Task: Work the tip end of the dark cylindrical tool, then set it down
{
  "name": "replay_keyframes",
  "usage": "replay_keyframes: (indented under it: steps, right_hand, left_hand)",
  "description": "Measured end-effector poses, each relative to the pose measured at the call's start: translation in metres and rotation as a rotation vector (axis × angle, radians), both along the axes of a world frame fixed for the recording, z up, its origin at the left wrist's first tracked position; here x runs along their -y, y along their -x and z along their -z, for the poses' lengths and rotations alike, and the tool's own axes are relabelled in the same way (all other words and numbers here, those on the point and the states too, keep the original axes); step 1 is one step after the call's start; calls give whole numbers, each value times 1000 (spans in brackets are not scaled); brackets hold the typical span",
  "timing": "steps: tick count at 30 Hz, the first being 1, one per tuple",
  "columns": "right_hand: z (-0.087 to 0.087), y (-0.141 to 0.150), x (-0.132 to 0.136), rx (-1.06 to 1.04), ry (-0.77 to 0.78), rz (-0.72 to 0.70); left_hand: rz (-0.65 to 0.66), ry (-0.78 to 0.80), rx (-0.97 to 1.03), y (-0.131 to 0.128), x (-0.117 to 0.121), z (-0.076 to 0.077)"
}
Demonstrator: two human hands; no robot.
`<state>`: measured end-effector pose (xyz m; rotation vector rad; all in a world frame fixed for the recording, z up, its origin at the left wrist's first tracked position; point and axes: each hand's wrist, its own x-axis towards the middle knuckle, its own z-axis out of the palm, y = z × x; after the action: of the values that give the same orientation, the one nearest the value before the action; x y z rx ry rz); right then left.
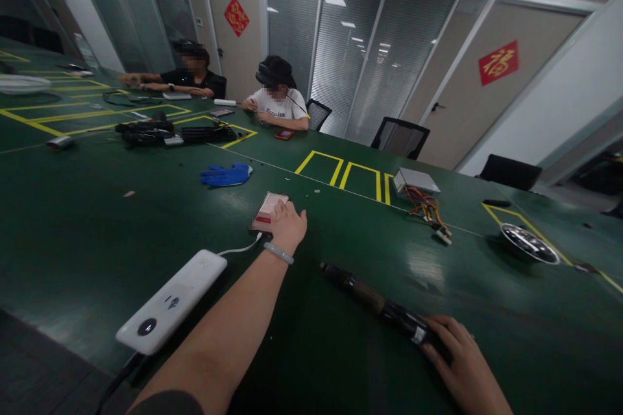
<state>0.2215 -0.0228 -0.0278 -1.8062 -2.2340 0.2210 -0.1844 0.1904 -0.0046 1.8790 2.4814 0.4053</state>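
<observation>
My left hand [288, 227] reaches forward over a phone [265, 211] lying flat with its screen lit. Its fingers touch the right part of the screen, and the thumb is spread away to the right. A white cable runs from the phone to a long white power bank [175, 301] beside my left forearm. Near the front right, my right hand [455, 353] is closed around the rear end of a black electric screwdriver [374, 298]. The screwdriver lies on the green table, its tip pointing up and left. The undersides of my right fingers are hidden.
A blue glove [226, 175] lies beyond the phone. A power supply unit [416, 183] with coloured wires and a shiny metal bowl [528, 243] are on the right. Black cables [146, 131] lie at the left. Two people sit across the table, near a red phone [285, 135].
</observation>
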Motion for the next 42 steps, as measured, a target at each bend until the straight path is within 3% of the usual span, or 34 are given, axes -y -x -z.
replay_keyframes:
  steps: [20,30,42]
  right_hand:
    - [2,-1,0,35,-30,-10]
    - [7,-5,0,41,-16,-7]
    - [7,-6,-1,35,-26,-12]
  left_hand:
    - [-18,-37,-37,-8,7,-9]
    - [369,-228,-4,-72,49,-33]
    - [486,-253,-30,-91,69,-31]
